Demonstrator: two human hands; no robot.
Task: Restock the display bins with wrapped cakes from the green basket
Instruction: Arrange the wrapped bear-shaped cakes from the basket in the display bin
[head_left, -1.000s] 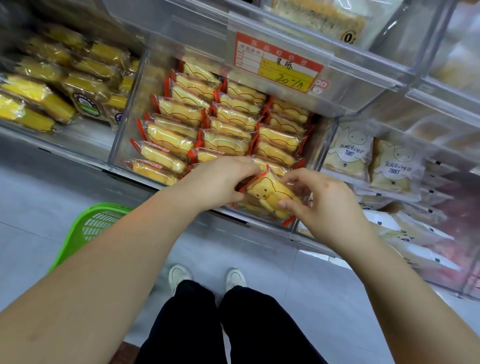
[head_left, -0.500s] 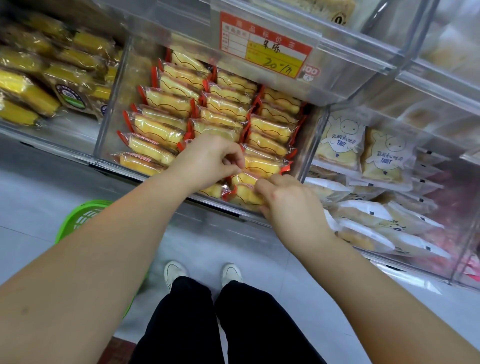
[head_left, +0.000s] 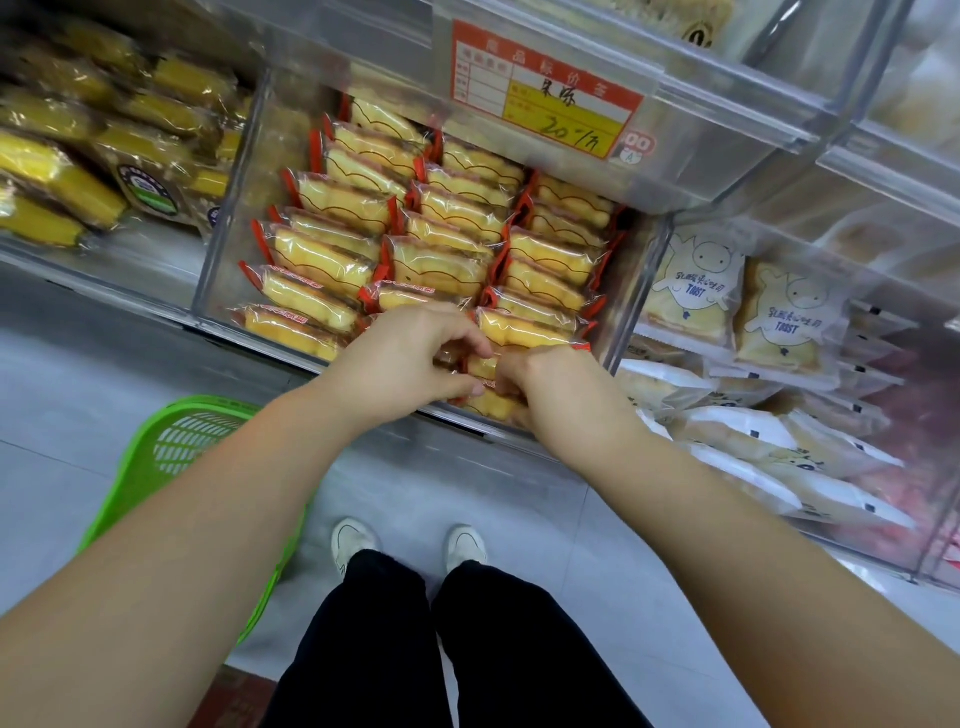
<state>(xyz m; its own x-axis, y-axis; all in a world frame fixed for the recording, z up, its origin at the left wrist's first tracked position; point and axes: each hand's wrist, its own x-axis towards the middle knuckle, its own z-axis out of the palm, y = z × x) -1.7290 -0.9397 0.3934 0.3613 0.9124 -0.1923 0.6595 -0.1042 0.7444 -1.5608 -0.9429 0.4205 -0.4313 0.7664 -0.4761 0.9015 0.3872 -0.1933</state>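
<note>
Three rows of wrapped cakes (head_left: 332, 260) in red-edged film fill the clear middle bin (head_left: 228, 218). At its front right corner, the left hand (head_left: 410, 358) and right hand (head_left: 545, 379) meet, each grip curled onto a cake (head_left: 485, 366) there. The green basket (head_left: 171, 457) sits on the floor at left; its contents are hidden. Toast packs (head_left: 696, 286) fill the right-hand bin.

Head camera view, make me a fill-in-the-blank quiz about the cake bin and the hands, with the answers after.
1. Both hands, left hand and right hand, work at the ____ edge of the middle bin.
2. The wrapped cakes there have ____ wrapper ends.
3. The basket on the floor is ____.
4. The price tag hangs ____ the middle bin.

Answers: front; red; green; above
</note>
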